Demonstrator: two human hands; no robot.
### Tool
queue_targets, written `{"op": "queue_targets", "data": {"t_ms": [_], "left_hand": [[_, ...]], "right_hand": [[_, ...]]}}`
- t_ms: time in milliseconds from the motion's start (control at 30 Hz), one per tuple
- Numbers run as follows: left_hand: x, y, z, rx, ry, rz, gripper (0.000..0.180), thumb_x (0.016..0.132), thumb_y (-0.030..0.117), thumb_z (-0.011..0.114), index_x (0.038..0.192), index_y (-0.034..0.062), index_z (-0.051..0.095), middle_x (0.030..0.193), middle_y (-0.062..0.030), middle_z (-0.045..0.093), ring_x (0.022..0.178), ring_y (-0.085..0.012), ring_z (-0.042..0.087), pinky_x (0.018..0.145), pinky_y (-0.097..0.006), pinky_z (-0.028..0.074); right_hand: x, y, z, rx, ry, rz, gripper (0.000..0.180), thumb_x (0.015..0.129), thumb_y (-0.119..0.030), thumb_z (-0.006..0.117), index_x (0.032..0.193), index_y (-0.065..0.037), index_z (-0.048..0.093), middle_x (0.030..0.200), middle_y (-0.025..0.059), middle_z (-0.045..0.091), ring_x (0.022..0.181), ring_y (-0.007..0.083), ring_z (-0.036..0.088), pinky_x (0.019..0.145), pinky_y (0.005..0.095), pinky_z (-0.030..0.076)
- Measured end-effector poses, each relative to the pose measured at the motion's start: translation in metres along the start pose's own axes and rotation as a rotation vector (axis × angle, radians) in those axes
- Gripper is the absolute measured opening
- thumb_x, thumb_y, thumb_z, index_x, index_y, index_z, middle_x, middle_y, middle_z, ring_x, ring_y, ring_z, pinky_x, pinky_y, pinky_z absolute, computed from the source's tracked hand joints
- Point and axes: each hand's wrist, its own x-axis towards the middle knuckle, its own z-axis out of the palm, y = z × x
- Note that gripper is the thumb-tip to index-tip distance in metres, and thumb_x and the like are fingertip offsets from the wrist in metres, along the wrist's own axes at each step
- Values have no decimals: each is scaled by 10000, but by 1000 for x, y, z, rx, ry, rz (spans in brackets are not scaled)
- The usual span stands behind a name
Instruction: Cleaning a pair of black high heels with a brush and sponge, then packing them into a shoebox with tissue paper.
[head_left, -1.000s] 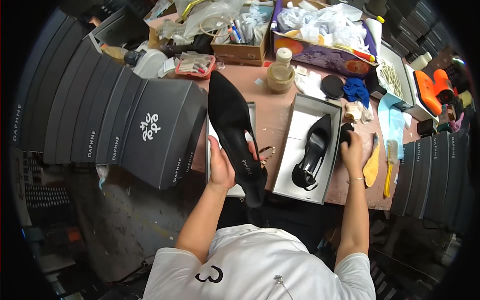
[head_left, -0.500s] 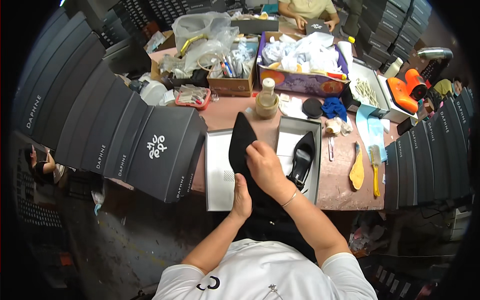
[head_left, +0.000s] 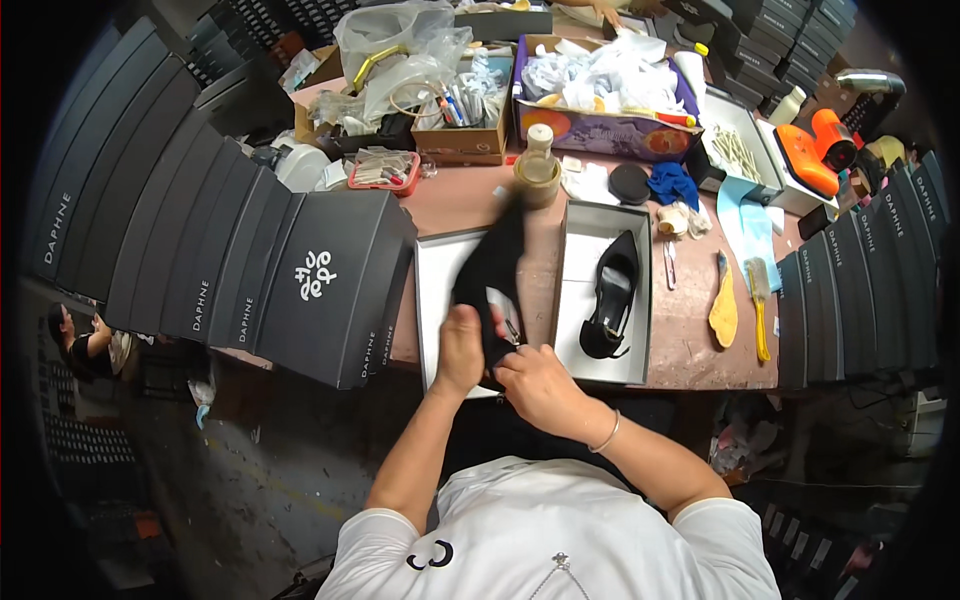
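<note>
A black pointed shoe (head_left: 490, 265), its toe smeared by motion, is held up over the white inside of a box lid (head_left: 432, 285). My left hand (head_left: 460, 350) is wrapped around the side of the shoe, thumb on top. Fingers of my right hand (head_left: 545, 388) are closed in a pinch at the strap near the shoe's heel end; the exact grip is partly hidden. Beside it, to the right, a matching black shoe (head_left: 617, 280) with an ankle strap lies in an open white-lined shoe box (head_left: 574, 355).
Stacked dark shoe boxes (head_left: 335, 270) wall the left side, and more boxes (head_left: 845, 290) stand at right. Beyond the work are a pump bottle (head_left: 538, 170), a purple carton (head_left: 600, 130) of crumpled paper and a blue cloth (head_left: 673, 184). A yellow-handled brush (head_left: 760, 310) lies at right.
My right hand has moved from the upper part of the shoe down to its strap at the heel end. The shoe has turned so that its opening shows.
</note>
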Motion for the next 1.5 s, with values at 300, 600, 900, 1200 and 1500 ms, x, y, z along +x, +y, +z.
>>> {"op": "queue_targets", "data": {"t_ms": [300, 600, 900, 1200, 1500], "left_hand": [[15, 21, -16, -198, -175, 38, 824, 878, 729, 333, 966, -48, 591, 818, -98, 624, 758, -181, 638, 717, -309, 529], [4, 26, -2, 1, 141, 464, 920, 890, 735, 298, 1384, -38, 361, 1385, -172, 459, 1257, -266, 483, 1054, -402, 395], [-22, 30, -12, -806, -108, -633, 441, 986, 453, 432, 1135, 81, 616, 1151, -105, 631, 1141, -240, 565, 994, -442, 443], [-28, -8, -23, -977, 2, -706, 327, 953, 276, 440, 1077, 27, 612, 1070, -133, 656, 990, -228, 648, 911, -389, 512], [-26, -54, -53, -822, 122, -427, 463, 1008, 341, 347, 1101, -30, 608, 972, -179, 682, 926, -286, 673, 847, -409, 541]], "right_hand": [[-48, 35, -60, 843, 519, 344, 282, 806, 32, 466, 1022, 45, 646, 905, 131, 648, 890, 240, 623, 808, 325, 485], [3, 22, -10, 958, 389, 306, 657, 760, 39, 569, 1393, -3, 398, 1232, 188, 580, 1149, 293, 580, 989, 317, 430], [3, 15, -14, 354, 274, 60, 754, 677, 54, 676, 1375, -111, 441, 1083, 149, 552, 940, 351, 587, 778, 411, 509], [11, 24, -22, 568, 265, -7, 753, 700, -37, 769, 1374, -74, 437, 1220, 179, 525, 1090, 376, 557, 938, 399, 470], [-80, 47, -62, 1038, 441, 650, 532, 872, -149, 630, 1342, 32, 457, 1232, 140, 520, 1090, 232, 543, 939, 334, 449]]}}
